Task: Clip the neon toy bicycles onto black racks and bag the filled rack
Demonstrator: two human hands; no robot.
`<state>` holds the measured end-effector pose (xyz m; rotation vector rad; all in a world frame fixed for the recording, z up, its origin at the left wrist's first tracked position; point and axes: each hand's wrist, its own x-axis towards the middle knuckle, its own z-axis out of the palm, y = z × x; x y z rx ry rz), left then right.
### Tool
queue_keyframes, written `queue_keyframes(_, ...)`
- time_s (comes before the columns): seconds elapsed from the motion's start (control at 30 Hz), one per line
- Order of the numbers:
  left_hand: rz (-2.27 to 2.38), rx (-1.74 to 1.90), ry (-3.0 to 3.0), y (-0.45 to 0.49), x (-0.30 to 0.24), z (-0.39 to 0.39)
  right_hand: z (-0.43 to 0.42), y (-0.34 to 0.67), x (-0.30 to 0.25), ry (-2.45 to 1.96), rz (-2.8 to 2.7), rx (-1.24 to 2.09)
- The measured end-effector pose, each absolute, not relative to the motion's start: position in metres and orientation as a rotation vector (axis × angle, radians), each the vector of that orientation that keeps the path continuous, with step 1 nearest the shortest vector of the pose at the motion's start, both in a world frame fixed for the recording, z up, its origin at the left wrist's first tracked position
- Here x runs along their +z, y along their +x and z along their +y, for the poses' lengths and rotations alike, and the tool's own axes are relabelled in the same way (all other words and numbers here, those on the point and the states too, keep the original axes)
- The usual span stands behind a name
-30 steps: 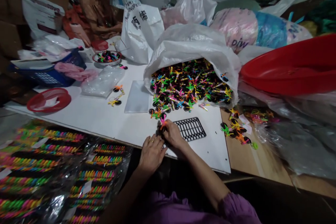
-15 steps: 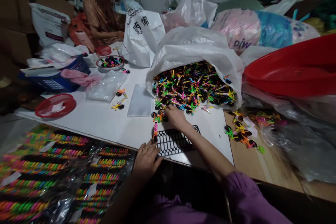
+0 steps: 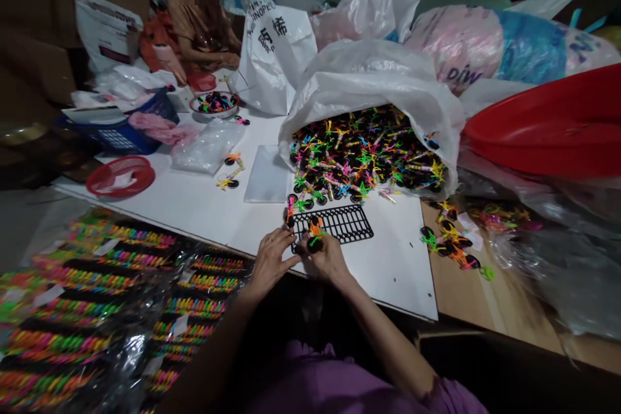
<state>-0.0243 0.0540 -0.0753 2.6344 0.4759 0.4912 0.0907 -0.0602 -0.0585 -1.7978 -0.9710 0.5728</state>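
The right hand [image 3: 326, 260] pinches a neon plastic piece [image 3: 315, 237] with a black wheel at the near edge of a black plastic rack [image 3: 334, 223]. Just beside it, the left hand [image 3: 272, 261] has its fingers loosely curled; whether they grip anything, I can't tell.

Landmark for everything here is the white worktop [image 3: 187, 207]. On its left part lie a red round plastic basket [image 3: 120, 176] and a flattened clear plastic bag [image 3: 208, 145]. Off its far left corner sits a blue plastic basket [image 3: 116, 136] with a pink cloth [image 3: 162, 128] draped over it, and a seated co-worker [image 3: 196, 19] in an orange top is farther back. Beyond its far edge stands a white printed carrier bag [image 3: 274, 55], with a bulging pink-and-blue plastic bundle [image 3: 485, 45] behind to the right. Past its right side, a large red plastic tub [image 3: 548, 126] rests tilted on plastic sheeting [image 3: 557, 259].
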Motion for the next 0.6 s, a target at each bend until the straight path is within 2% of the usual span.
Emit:
queue_keyframes(0.17, 0.406, 0.450, 2.670, -0.028, -0.075, 0.055, -0.057, 0.088, -0.056, -1.870, -1.265, 0.408)
queue_keyframes(0.33, 0.361, 0.470, 2.654, -0.022, -0.078, 0.065, -0.050, 0.085, -0.053, -2.018, -1.438, 0.383)
queue_keyframes(0.53, 0.295, 0.451, 2.676, -0.028, -0.071, 0.077, -0.044, 0.120, -0.032, -1.895, -1.540, 0.634)
queue_keyframes(0.6, 0.256, 0.459, 2.682, -0.035, -0.069, 0.077, -0.033, 0.143, -0.017, -1.942, -1.631, 0.591)
